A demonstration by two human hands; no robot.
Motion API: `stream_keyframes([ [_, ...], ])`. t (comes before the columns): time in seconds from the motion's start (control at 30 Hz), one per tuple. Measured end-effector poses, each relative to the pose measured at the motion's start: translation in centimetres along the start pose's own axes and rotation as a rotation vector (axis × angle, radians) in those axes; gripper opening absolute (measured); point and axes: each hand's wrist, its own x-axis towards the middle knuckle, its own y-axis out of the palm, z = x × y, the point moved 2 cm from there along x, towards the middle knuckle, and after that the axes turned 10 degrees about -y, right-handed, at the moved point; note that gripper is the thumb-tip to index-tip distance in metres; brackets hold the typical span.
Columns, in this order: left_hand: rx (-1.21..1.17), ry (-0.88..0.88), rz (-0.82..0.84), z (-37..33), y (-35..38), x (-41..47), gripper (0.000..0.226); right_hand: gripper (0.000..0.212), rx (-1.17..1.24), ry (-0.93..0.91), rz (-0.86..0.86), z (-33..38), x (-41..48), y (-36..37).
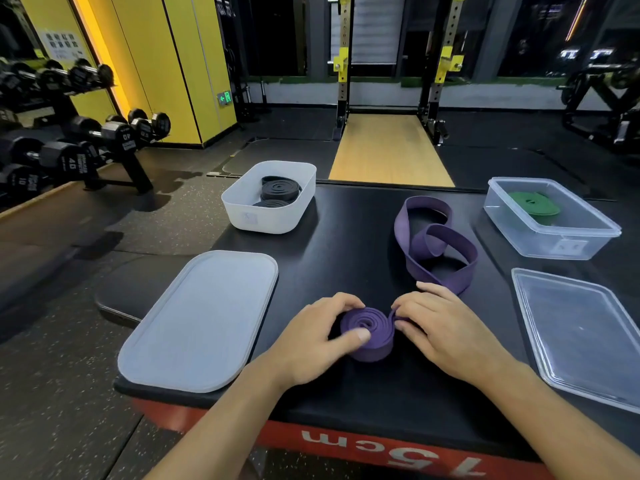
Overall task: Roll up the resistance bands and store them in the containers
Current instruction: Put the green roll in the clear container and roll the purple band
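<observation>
A purple resistance band lies partly rolled on the black padded surface. Its rolled end sits near the front edge, and its loose loops trail back and to the right. My left hand grips the roll, thumb on its front and fingers curled over the top. My right hand pinches the band just where it leaves the roll. A white tub at the back left holds rolled black bands. A clear box at the back right holds a rolled green band.
A white lid lies at the front left and a clear lid at the front right. Dumbbell racks stand on the floor to the left. A squat rack stands behind the surface.
</observation>
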Motion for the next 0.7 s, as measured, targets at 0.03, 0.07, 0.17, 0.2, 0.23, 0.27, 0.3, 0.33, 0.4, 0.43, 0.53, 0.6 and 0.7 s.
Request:
stream_keyframes([
  [0.03, 0.058, 0.011, -0.009, -0.2, 0.2, -0.1, 0.057, 0.022, 0.017, 0.01, 0.004, 0.0, -0.1, -0.1],
  [0.07, 0.11, 0.013, -0.023, -0.4, 0.3, -0.1, 0.067, 0.02, 0.05, 0.042, 0.004, 0.1, -0.2, -0.2],
  [0.17, 0.145, 0.046, -0.084, -0.6, 0.5, -0.2, 0.07, 0.018, 0.185, 0.139, -0.006, 0.4, -0.2, -0.6],
  [0.2, 0.119, 0.055, -0.091, -0.6, 0.5, -0.3, 0.068, 0.02, 0.184, 0.12, 0.0, 0.6, -0.2, -0.6],
  [0.23, 0.091, 0.057, -0.089, -0.6, 0.5, -0.5, 0.065, 0.021, 0.159, 0.08, 0.014, 0.8, -0.2, -0.6],
  [0.27, 0.069, 0.061, -0.086, -0.5, 0.5, -0.6, 0.064, 0.021, 0.131, 0.037, 0.032, 1.0, -0.2, -0.6],
  [0.3, 0.057, 0.069, -0.085, -0.5, 0.4, -0.7, 0.064, 0.023, 0.11, 0.01, 0.046, 1.4, -0.3, -0.5],
  [0.33, 0.054, 0.086, -0.084, -0.4, 0.3, -0.8, 0.065, 0.024, 0.101, -0.005, 0.054, 1.7, -0.3, -0.5],
  [0.4, 0.037, 0.105, -0.058, -0.3, 0.2, -0.8, 0.067, 0.023, 0.108, -0.004, 0.051, 2.6, -0.2, -0.6],
  [0.43, 0.018, 0.102, -0.036, -0.3, 0.1, -0.8, 0.067, 0.022, 0.109, -0.007, 0.043, 3.1, 0.0, -0.6],
  [0.53, -0.041, 0.105, 0.005, -0.3, -0.1, -0.8, 0.061, 0.019, 0.113, -0.04, 0.034, 4.4, 0.7, -0.5],
  [0.6, -0.084, 0.087, 0.015, -0.3, -0.2, -0.8, 0.059, 0.022, 0.131, -0.034, 0.022, 4.9, 1.0, -0.2],
  [0.7, -0.11, 0.069, 0.034, -0.2, -0.3, -0.7, 0.062, 0.038, 0.276, 0.213, -0.029, 4.7, 1.2, -0.4],
])
